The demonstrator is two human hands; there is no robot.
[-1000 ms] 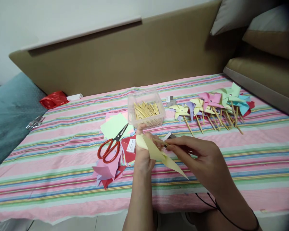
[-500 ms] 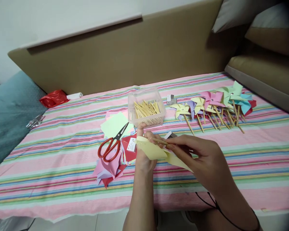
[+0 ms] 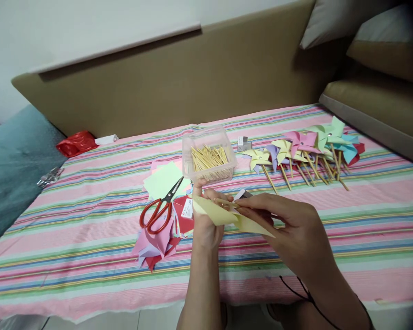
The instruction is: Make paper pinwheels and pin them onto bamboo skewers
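My left hand [image 3: 206, 229] is closed on a sheet of folded pale yellow paper [image 3: 216, 213], with its fingers mostly behind it. Between the thumb and fingers of my right hand [image 3: 289, 224] is a thin wooden stick [image 3: 229, 203], pinched just above the paper and pointing toward my left fingers. The paper's right end reaches under my right hand. Where the stick meets the paper is too small to make out. Left of my hands lie red-handled scissors [image 3: 161, 206] and a small white-labelled box [image 3: 187, 209] on red paper [image 3: 183, 224].
A clear plastic box [image 3: 209, 178] of wooden sticks stands beyond my hands. Finished paper pinwheels [image 3: 304, 143] lie at right. Green paper sheets [image 3: 165, 181], folded pink paper [image 3: 154, 240], a grey box [image 3: 243, 144] and red ribbon [image 3: 76, 144] rest on the striped cloth [image 3: 99, 256].
The yellow paper and the stick have shifted very slightly left with my hands. Both hands keep the same grip.
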